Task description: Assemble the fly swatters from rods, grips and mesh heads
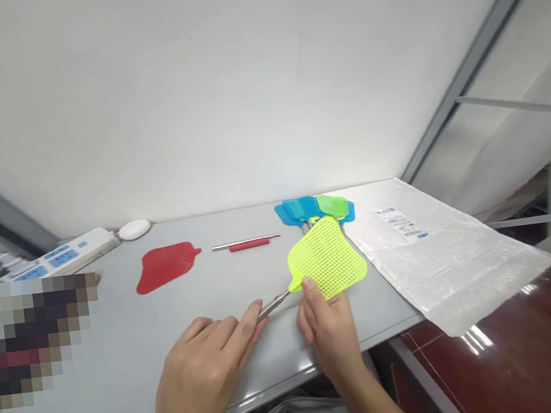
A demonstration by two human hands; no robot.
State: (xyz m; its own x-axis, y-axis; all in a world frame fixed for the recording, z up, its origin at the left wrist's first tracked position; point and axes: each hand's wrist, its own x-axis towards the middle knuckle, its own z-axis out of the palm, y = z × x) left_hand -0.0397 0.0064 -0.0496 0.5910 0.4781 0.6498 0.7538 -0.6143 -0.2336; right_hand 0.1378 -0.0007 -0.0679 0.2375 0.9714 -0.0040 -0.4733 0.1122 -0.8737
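A yellow-green fly swatter (328, 257) is held between my two hands above the front of the table. My left hand (208, 363) is closed round its metal rod (274, 304); the grip end is hidden in the palm. My right hand (329, 329) pinches the swatter head near its neck, thumb on top. Beyond them lie a loose red swatter head (167, 265), a metal rod (230, 243) and a red handle grip (250, 244) beside it. Several blue and green fly swatters (300, 209) are piled at the back, their rods partly covered by the yellow-green head.
On the right, a white plastic bag (436, 268) with a label hangs over the table's edge. A power strip (66, 253) and a white oval object (135, 230) sit at the back left. A pixelated patch covers the left side. The wall closes off the rear.
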